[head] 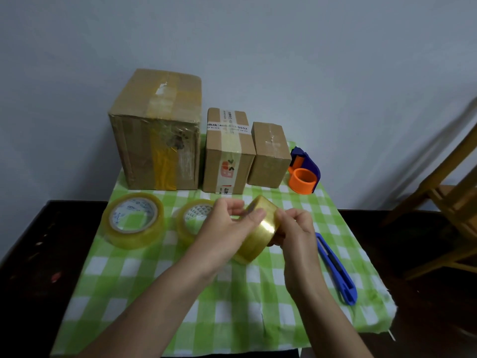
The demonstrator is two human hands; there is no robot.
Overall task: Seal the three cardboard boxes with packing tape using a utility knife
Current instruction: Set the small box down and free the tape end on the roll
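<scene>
**Both hands on one roll of clear tape**

The left hand [222, 228] curls round the near side of the roll [258, 239], fingertips laid on its outer band. The right hand [296, 236] grips the far side, its fingers curled and pinching at the glossy tape face. The roll is yellowish, see-through and shiny, and is held tilted on edge over the cloth [154, 280]; I cannot tell whether its lower rim touches.

Just left of the hands a second roll [189, 223] lies flat, its core printed with a small triangle pattern. Further left a third roll [134, 218], wider, lies flat too. Its white core carries blue print too blurred to read.

Right of the right hand lies the knife [335, 267], a long blue plastic body, near but apart.

The cloth is soft, checked in green and white, and is spread on a dark table [38, 254].

At the back stand three brown cardboard boxes in a row. The big box [154, 140] has worn clear and yellow tape strips. The middle box [227, 161] bears a white strip ending in "5552" with "BLACK" below it, and an orange-and-green graphic on its front. The small box [268, 158] is plain, with clear tape along its top.

Beside it sits a dispenser [305, 171], blue with an orange ring. A wooden chair [451, 202] stands at the right.
</scene>
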